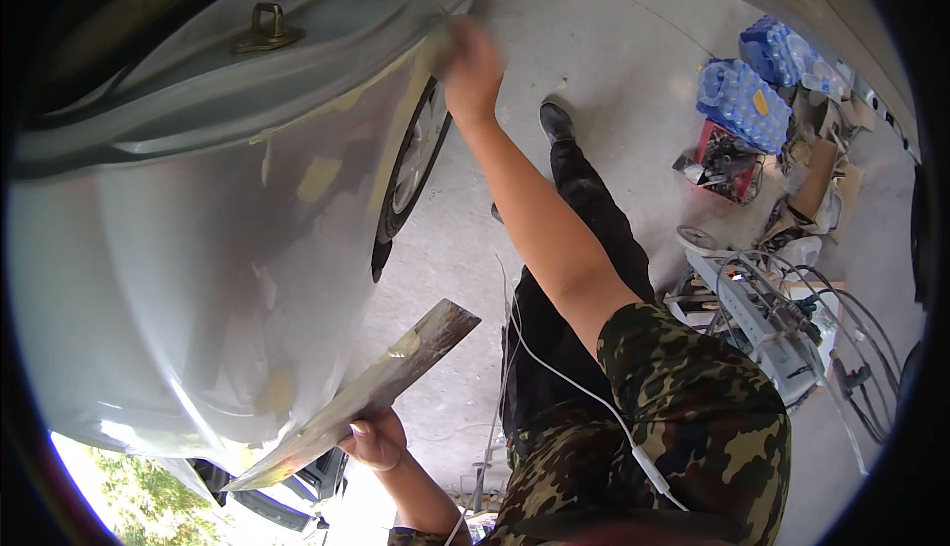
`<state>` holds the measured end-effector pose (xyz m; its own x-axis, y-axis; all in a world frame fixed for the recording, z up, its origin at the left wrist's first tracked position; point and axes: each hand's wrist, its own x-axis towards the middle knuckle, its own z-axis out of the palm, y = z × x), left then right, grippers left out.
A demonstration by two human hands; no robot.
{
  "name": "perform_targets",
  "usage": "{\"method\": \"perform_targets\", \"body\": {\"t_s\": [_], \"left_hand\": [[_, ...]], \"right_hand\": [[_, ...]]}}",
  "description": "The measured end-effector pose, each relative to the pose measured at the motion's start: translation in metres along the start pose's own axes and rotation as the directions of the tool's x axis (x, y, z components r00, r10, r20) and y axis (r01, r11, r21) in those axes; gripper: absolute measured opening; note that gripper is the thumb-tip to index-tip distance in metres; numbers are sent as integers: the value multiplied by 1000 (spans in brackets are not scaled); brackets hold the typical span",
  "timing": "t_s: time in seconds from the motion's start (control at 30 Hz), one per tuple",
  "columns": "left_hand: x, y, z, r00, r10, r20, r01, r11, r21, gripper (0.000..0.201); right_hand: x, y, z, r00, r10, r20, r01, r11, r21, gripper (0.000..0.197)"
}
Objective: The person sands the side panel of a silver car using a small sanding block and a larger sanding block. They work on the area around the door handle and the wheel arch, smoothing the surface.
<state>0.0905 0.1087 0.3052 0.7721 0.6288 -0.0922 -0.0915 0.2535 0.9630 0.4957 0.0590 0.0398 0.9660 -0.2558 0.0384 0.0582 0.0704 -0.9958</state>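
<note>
My left hand (378, 440) is closed round the edge of a long flat mixing board (366, 393), stained grey and brown, its thumb on top. A small dab of yellowish putty (405, 346) sits on the board. Up ahead, my right hand (470, 66) is at the edge of a grey car fender (317, 239), above the wheel arch. Motion blurs its fingers, so whatever they may hold is hidden. Pale yellow filler patches (319, 179) mark the fender, and a strip of the same colour runs along its upper edge and the arch.
The car's wheel (414, 155) shows beneath the fender. A white cable (564, 378) hangs across my body. To the right on the concrete floor (614, 61) are blue-wrapped bottle packs (742, 105), a red crate (727, 162), cardboard scraps (816, 180) and a grey wheeled machine (757, 318) with hoses.
</note>
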Motion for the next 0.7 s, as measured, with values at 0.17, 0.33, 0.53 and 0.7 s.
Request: {"method": "perform_targets", "body": {"t_s": [0.17, 0.33, 0.53, 0.7], "left_hand": [[-7, -7, -6, 997, -53, -64, 53, 999, -3, 57], [-13, -11, -10, 994, -65, -84, 66, 998, 3, 59], [-14, -11, -12, 996, -62, -69, 62, 998, 10, 60], [-15, -11, -5, 999, -31, -38, 31, 1000, -2, 57]], "right_hand": [[-13, -23, -8, 1000, 3, 25, -2, 1000, -29, 27], [-30, -35, -11, 998, 46, 42, -47, 998, 45, 29], [-47, -44, -15, 989, 91, 115, -98, 993, 58, 34], [-53, -57, -20, 990, 42, 133, -53, 995, 81, 32]]}}
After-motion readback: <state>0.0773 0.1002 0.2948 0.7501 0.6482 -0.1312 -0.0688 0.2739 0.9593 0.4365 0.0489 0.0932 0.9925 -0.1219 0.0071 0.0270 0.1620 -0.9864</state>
